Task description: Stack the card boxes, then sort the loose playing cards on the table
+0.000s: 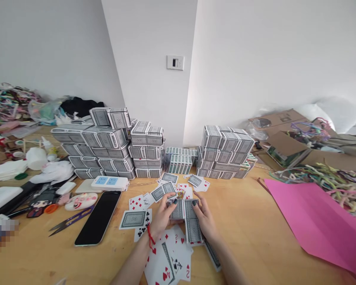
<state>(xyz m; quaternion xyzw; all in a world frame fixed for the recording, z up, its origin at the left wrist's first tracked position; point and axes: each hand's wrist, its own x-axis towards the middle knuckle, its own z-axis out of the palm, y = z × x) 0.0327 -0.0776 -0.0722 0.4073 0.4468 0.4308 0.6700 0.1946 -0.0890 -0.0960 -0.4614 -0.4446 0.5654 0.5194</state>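
Note:
My left hand [164,215] is closed round a grey-backed block of playing cards [177,209], thumb on top. Beside it, my right hand [204,215] grips a longer grey-backed piece made of playing cards [193,227], its thumb pressing the top end. The two pieces meet edge to edge between the hands. Under my wrists lie loose face-up cards [166,259], and another grey-backed piece [213,255] is partly hidden below my right forearm. More loose cards [133,219] lie left of my left hand, and others [195,181] lie beyond both hands.
Stacked card blocks [112,138] rise at the back left, with another stack [225,152] at the back right and card packs [180,163] between. A black phone [98,217], thread snips [71,221] and a power strip [110,182] lie left. Pink paper [317,221] and a cardboard box [320,156] are right.

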